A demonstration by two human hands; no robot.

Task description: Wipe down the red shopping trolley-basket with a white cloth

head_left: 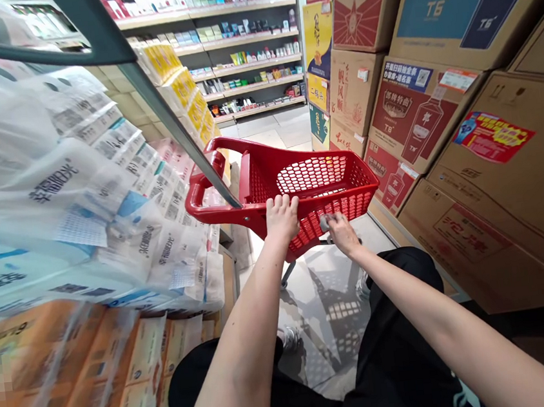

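Note:
A red plastic shopping cart (311,203) with a meshed basket stands in front of me, turned sideways. My left hand (282,218) is closed over the near rim of the basket, fingers hooked inside. Against the outer mesh below that rim, my right hand (344,233) pinches a small greyish-white wad (324,222), which looks like a cloth, though most of it is hidden by the fingers. A metal pole with a dark grey handle (112,42) slants up from the cart toward the upper left. The basket's visible inside holds nothing.
Stacked tissue packs (101,202) crowd the left side, with orange packs (76,379) below them. Printed cardboard cartons (501,160) are piled along the right. Shelves of small goods (245,44) stand at the back. The tiled floor (314,328) forms a narrow aisle.

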